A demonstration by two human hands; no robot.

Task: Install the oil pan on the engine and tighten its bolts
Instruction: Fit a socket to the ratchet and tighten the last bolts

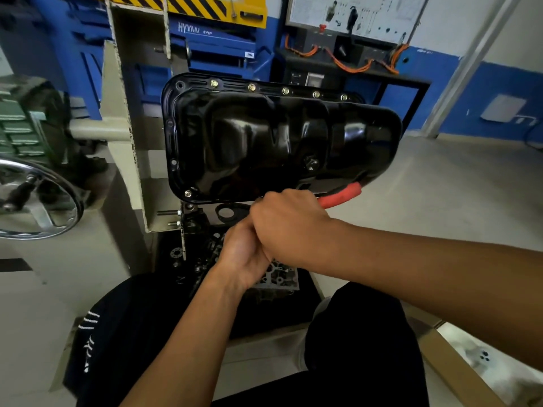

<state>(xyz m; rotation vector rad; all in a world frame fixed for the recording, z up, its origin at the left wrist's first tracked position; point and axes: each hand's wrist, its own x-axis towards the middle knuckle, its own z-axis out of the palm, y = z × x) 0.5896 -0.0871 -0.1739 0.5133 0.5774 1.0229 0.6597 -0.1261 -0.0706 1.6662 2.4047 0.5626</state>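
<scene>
Glossy black steel oil pan (264, 142): five brass-coloured bolts (285, 91) along 12 o'clock flange, sixth bolt (188, 193) at 7 o'clock. Right hand (289, 227) grips red-handled tool (342, 195); left hand (244, 257) beneath, grip hidden, cannot tell.

chrome handwheel (35, 198) left, blue machine (217, 48) with hazard-striped top behind, orange cables (349, 66) below a wall board (352, 13), possibly a cardboard box (458, 368) lower right

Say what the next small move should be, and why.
Probably a short swing of the red-handled tool to turn a bolt on the near flange of the oil pan. The right hand grips it there, with the left hand pressed against the right; the tool's head is hidden. Five bolts sit along the far flange, and only one is visible on the near.
</scene>
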